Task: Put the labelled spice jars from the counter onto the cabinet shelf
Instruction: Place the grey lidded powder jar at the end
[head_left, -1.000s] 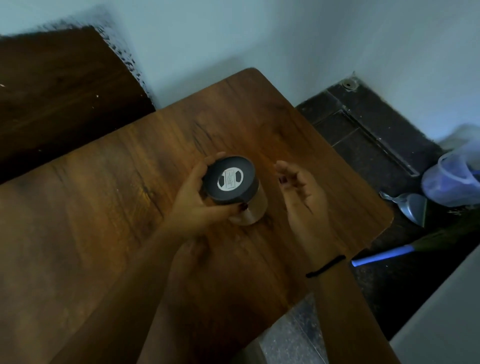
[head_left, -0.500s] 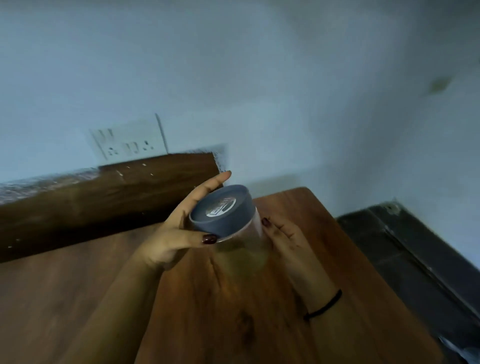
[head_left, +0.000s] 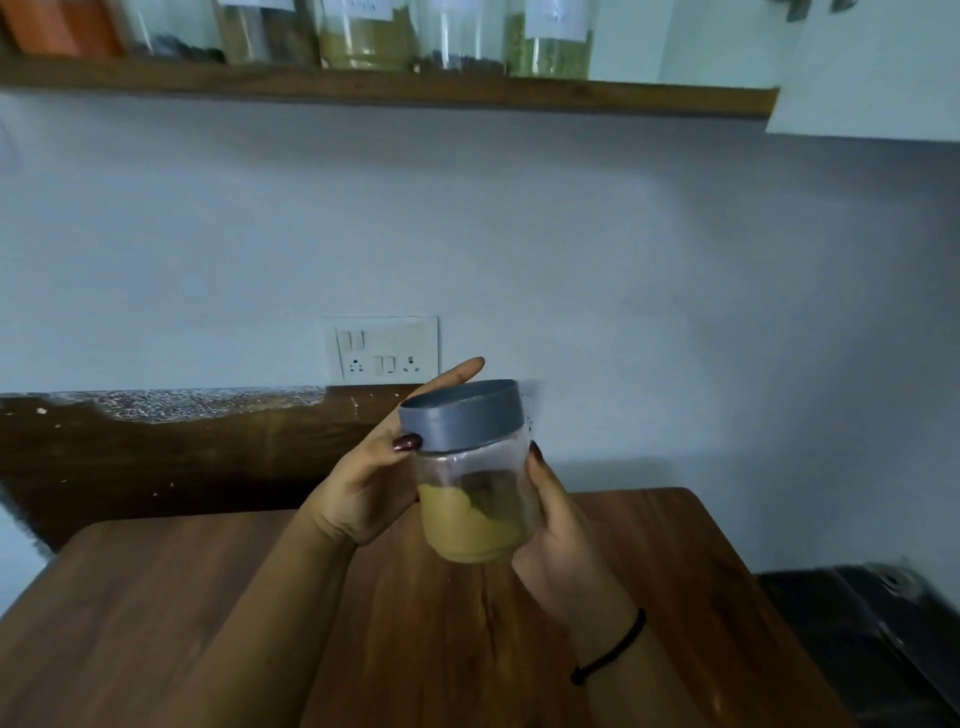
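A clear spice jar (head_left: 475, 512) with a grey lid and yellow powder in its lower half is held up above the wooden counter (head_left: 156, 613). My left hand (head_left: 374, 473) grips it from the left, thumb on the lid's edge. My right hand (head_left: 556, 530) holds its right side and bottom. High above runs the wooden cabinet shelf (head_left: 467, 96), where several labelled jars (head_left: 550, 41) stand in a row.
A white switch and socket plate (head_left: 382, 349) is on the wall behind the jar. A dark wooden backboard (head_left: 156, 457) runs along the counter's rear left. A white cabinet door (head_left: 872, 67) hangs open at top right. Dark floor (head_left: 857, 639) lies right of the counter.
The jar has risen off the counter and my right hand has closed on its side. The view has tilted up from the counter to the wall and shelf.
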